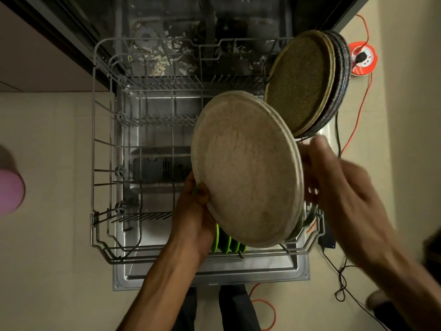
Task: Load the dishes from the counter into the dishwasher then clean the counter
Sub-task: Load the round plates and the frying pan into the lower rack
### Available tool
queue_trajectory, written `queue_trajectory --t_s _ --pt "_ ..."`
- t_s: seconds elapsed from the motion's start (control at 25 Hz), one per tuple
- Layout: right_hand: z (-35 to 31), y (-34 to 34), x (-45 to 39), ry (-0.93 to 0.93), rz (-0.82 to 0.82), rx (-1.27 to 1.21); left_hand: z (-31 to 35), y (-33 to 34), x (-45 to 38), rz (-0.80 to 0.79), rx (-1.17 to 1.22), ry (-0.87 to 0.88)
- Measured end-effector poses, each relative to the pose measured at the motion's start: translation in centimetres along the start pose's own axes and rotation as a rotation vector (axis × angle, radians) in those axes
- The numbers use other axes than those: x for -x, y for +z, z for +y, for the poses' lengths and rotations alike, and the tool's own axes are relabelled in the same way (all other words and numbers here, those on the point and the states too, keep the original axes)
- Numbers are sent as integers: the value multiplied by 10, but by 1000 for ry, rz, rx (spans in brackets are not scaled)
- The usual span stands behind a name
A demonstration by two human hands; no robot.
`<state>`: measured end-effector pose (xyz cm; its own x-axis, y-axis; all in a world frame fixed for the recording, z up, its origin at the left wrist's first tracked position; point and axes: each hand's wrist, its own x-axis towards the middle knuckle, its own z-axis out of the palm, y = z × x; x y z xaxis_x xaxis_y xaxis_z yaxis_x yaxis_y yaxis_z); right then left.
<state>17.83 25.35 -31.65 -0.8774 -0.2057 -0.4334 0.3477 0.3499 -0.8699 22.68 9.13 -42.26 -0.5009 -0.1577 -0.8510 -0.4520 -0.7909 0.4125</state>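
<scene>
Beige floor surrounded the pulled-out dishwasher rack. Loading was partly done: dark plates racked; left hand fingers gripped beige plates above it; right hand hovered with relaxed fingers. Counter unseen.

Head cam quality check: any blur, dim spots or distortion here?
Head view: right hand is motion-smeared, left hand and the beige plate it grips stay fairly sharp; lighting is dim and warm, the dishwasher interior nearly black; wide-angle bowing bends the rack sides; pink object at left edge is out of focus.
</scene>
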Motion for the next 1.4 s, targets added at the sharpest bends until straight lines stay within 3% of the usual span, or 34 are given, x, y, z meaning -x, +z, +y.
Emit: queue_trajectory --t_s 0.12,0.24,0.32,0.4,0.52,0.72,1.16,1.4 --pt "-2 12 33 -27 51 13 -2 15 11 3 -139 107" --pt "6 1 31 -53 281 134 -14 37 25 -23 -581 274" --pt "11 -16 15 -85 390 254 -32 56 34 -138 -881 491" --pt "14 -32 -7 -132 474 407 -55 81 38 -350 -985 682" --pt "22 -53 -52 -137 540 543 -70 122 30 -503 -989 615" --pt "42 -68 -111 -82 448 682 -65 145 -11 -491 -1048 533" --pt "62 -45 -150 -30 276 720 -56 135 -50 -479 -1161 398" --pt "59 -43 -181 80 277 718 -42 142 -64 -478 -1252 352"
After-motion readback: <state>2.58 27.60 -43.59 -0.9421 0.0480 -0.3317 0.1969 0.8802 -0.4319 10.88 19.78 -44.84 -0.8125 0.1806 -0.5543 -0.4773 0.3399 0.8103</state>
